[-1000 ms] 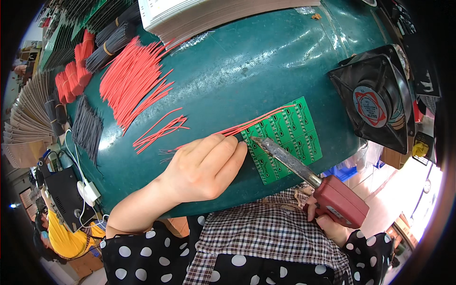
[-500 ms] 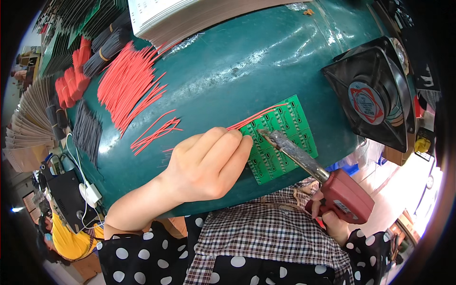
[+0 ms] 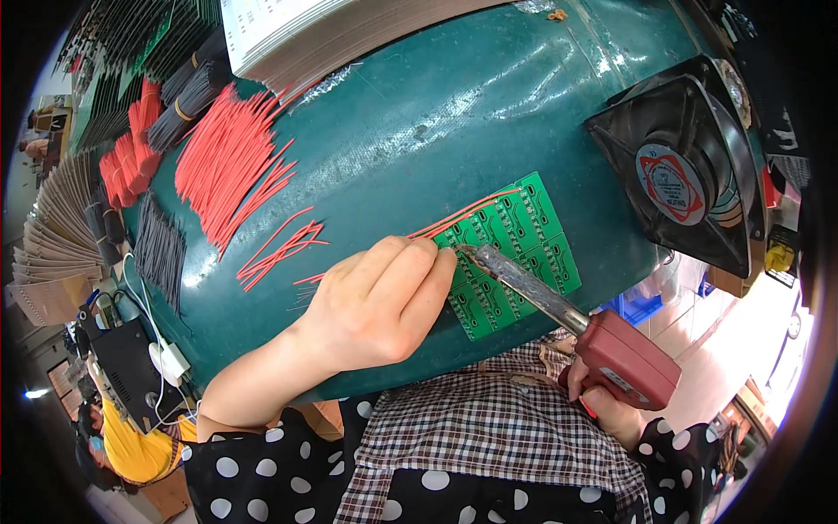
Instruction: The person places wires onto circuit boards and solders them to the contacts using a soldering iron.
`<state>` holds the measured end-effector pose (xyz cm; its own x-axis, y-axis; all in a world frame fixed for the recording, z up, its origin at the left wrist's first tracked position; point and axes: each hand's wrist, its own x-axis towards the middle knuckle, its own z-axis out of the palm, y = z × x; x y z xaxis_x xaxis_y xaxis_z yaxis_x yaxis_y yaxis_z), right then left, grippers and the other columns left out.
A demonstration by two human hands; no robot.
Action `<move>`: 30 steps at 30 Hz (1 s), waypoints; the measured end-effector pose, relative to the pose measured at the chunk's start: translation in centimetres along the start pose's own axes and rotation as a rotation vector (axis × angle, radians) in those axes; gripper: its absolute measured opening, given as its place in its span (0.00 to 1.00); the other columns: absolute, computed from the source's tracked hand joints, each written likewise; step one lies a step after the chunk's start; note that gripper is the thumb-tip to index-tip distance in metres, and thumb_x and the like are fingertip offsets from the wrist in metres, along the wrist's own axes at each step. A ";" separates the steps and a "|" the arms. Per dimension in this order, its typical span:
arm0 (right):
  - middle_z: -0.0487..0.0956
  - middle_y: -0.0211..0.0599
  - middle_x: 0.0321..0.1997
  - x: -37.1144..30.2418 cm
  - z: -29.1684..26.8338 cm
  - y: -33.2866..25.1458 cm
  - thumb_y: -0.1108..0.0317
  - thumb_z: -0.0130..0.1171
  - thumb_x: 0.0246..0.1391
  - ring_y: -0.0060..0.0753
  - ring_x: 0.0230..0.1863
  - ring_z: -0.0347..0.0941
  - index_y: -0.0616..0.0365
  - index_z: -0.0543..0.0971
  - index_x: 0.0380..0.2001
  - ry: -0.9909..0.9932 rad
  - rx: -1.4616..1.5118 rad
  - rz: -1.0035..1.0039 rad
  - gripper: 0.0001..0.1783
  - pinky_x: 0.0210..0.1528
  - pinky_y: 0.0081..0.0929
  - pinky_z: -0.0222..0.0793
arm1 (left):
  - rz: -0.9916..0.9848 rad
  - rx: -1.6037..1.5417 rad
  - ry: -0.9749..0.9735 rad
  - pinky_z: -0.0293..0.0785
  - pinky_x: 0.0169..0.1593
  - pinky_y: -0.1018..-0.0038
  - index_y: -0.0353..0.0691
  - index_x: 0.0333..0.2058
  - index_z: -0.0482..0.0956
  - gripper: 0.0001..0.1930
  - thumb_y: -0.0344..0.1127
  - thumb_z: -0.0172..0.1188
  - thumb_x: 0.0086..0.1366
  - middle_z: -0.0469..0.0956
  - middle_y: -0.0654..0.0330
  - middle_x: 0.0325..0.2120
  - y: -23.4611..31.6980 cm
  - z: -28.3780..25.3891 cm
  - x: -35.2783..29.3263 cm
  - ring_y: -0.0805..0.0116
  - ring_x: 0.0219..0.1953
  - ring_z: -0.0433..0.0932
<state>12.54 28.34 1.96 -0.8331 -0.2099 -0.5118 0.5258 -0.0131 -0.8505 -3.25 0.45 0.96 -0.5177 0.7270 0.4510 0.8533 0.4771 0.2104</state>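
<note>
My left hand [image 3: 371,297] is closed in a pinch at the left edge of a green circuit board panel [image 3: 528,258]. A red wire [image 3: 307,280] sticks out behind that hand; its other end is hidden by the fingers. With my right hand [image 3: 614,417] I grip a soldering gun [image 3: 630,362] with a dark red body. Its long, stained metal barrel slants up to the left, and the tip is close by my left fingertips, over the board's left edge. A couple of red wires [image 3: 467,211] run from the board's upper part toward the left hand.
Loose red wires [image 3: 284,253] and a larger red wire pile [image 3: 229,166] lie left, beside black wires [image 3: 161,249]. A black fan [image 3: 676,166] stands at right. Stacked boards [image 3: 349,39] sit at the far edge. A person in yellow [image 3: 140,441] is at lower left.
The soldering gun has shifted slightly left, its tip moving from the board's inner area to beside my left fingertips. My left hand keeps its pinch, and the view has shifted a little.
</note>
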 end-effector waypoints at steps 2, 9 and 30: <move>0.77 0.33 0.34 -0.3 -0.1 0.9 0.69 0.65 0.44 0.26 0.34 0.74 0.69 0.65 0.55 0.001 -0.017 0.010 0.34 0.40 0.24 0.69 | 0.002 0.012 -0.001 0.72 0.24 0.77 0.27 0.30 0.78 0.16 0.27 0.58 0.37 0.72 0.55 0.25 0.1 0.0 0.0 0.66 0.23 0.75; 0.77 0.38 0.38 0.2 0.4 -0.6 0.69 0.66 0.45 0.26 0.33 0.74 0.70 0.62 0.57 0.010 0.021 -0.019 0.38 0.36 0.21 0.70 | -0.003 0.024 -0.008 0.72 0.24 0.76 0.27 0.30 0.78 0.16 0.26 0.58 0.37 0.72 0.56 0.25 0.2 0.1 0.0 0.66 0.23 0.74; 0.73 0.44 0.46 0.2 0.6 -1.6 0.67 0.67 0.47 0.24 0.35 0.72 0.66 0.67 0.52 0.100 0.321 -0.041 0.31 0.34 0.19 0.67 | -0.029 -0.041 -0.024 0.72 0.25 0.76 0.28 0.30 0.78 0.16 0.28 0.58 0.38 0.73 0.56 0.23 0.2 0.3 1.5 0.66 0.24 0.74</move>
<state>11.68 27.78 3.27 -0.8590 -0.1065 -0.5008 0.5056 -0.3302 -0.7971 -3.87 1.85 1.42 -0.5436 0.7249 0.4230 0.8392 0.4780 0.2592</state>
